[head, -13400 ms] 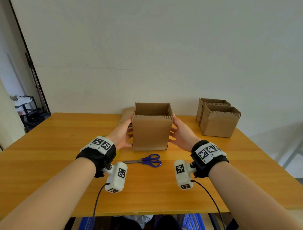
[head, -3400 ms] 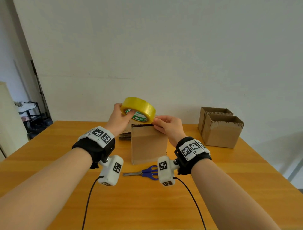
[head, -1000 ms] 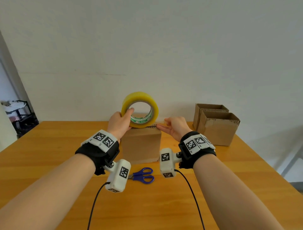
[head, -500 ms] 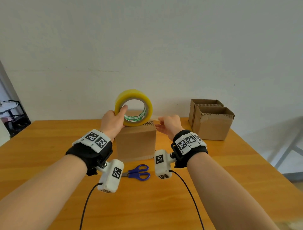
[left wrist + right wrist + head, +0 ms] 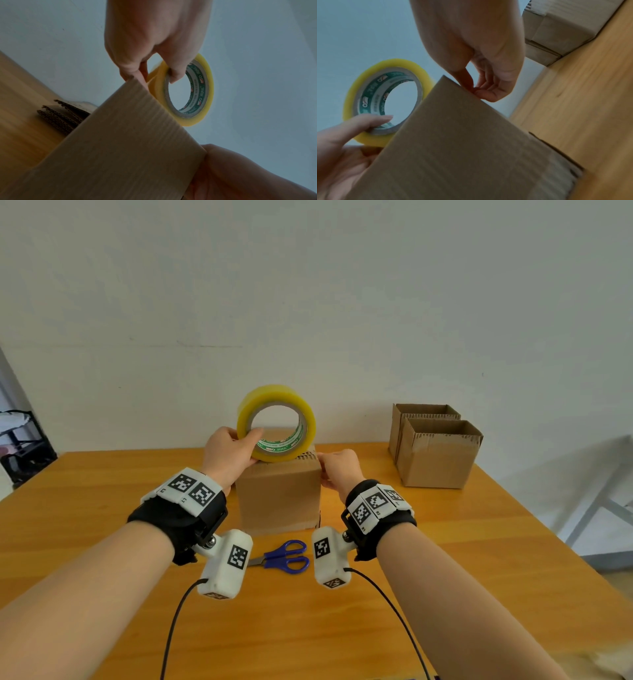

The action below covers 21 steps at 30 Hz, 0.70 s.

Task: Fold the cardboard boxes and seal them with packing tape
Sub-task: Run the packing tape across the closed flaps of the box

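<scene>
A shut cardboard box (image 5: 279, 494) stands mid-table. A yellow packing tape roll (image 5: 275, 422) stands on edge on its top. My left hand (image 5: 245, 441) grips the roll, thumb inside the core; in the left wrist view this hand (image 5: 154, 67) holds the roll (image 5: 190, 94) just above the box (image 5: 128, 148). My right hand (image 5: 327, 465) sits at the box's top right edge with curled fingers. In the right wrist view, the right hand (image 5: 481, 89) pinches that edge of the box (image 5: 462, 148) between thumb and fingers. No pulled-out tape strip is visible.
Blue-handled scissors (image 5: 284, 556) lie on the wooden table (image 5: 445, 577) just in front of the box. Two open cardboard boxes (image 5: 438, 453) stand at the back right by the wall. A stack of flat cardboard (image 5: 63, 117) lies behind the box.
My right hand slid from lying flat on the box top to its right edge and curled its fingers there. The left hand kept the roll on the box top.
</scene>
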Available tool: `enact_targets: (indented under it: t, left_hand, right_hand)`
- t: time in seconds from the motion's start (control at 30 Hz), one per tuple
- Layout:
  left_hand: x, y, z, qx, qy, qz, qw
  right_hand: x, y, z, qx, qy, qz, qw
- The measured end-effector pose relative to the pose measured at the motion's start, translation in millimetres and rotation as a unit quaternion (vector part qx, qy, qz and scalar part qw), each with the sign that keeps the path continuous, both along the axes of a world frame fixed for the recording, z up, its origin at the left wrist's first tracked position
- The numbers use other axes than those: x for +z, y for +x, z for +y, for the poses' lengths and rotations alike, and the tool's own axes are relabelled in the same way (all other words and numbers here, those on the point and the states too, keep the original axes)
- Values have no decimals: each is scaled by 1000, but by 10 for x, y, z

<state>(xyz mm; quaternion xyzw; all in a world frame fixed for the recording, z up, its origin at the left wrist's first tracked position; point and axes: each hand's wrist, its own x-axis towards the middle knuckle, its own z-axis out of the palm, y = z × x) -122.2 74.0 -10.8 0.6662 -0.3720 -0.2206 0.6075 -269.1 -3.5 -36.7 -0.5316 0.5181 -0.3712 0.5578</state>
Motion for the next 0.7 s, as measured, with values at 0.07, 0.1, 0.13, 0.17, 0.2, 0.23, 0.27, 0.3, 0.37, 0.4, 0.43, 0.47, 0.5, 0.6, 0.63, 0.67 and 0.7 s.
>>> enact_targets:
  t: [0.07,0.1,0.13,0.17,0.2,0.23,0.27,0.3,0.37,0.4,0.43,0.47,0.5,0.6,0.63,0.67,0.7]
  left_hand:
    - [-10,8,-5,-2,-4,-10,1000]
    - [-14,11,-5,-5,-4,-15,1000]
    - [-17,12,-4,-9,-4,-22,1000]
    - [-17,14,-1,-14,-1,-30,999]
    - [-14,15,5,-22,3,-36,999]
    - [-6,15,11,-30,6,-40,999]
    - [1,17,19,-38,8,-39,998]
    - [7,20,24,-46,8,-35,998]
    - [16,24,34,-58,7,-30,998]
    - [18,23,39,-62,7,-31,998]
    - [17,22,40,-67,6,-31,997]
    - [17,19,40,-71,5,-31,997]
    - [18,17,42,-74,4,-30,997]
    - [13,27,37,-71,1,-26,997]
    - [9,32,41,-70,-1,-23,997]
    - [7,34,42,-70,-3,-19,997]
    - [1,37,41,-72,-4,-15,997]
  right_hand:
    - [17,19,20,9,-2,12,1000]
    - [19,12,7,13,5,13,1000]
    - [37,4,18,16,22,4,1000]
    - [53,-10,40,19,41,-5,999]
    - [47,-23,49,18,48,2,999]
    - [4,-31,39,16,37,33,999]
    - [-53,-32,31,20,13,77,997]
    - [-99,-39,29,23,-23,110,993]
    - [-153,-54,-1,25,-81,97,992]
    - [-131,-65,8,33,-101,60,993]
    - [-97,-82,29,52,-109,11,993]
    - [-60,-92,46,83,-111,-29,990]
    - [-30,-101,79,123,-110,-53,985]
    - [-87,-87,118,201,-109,-52,972]
    - [-103,-84,141,221,-113,-43,968]
    - [-138,-83,116,240,-124,-37,962]
    - [-134,-97,104,262,-135,-32,955]
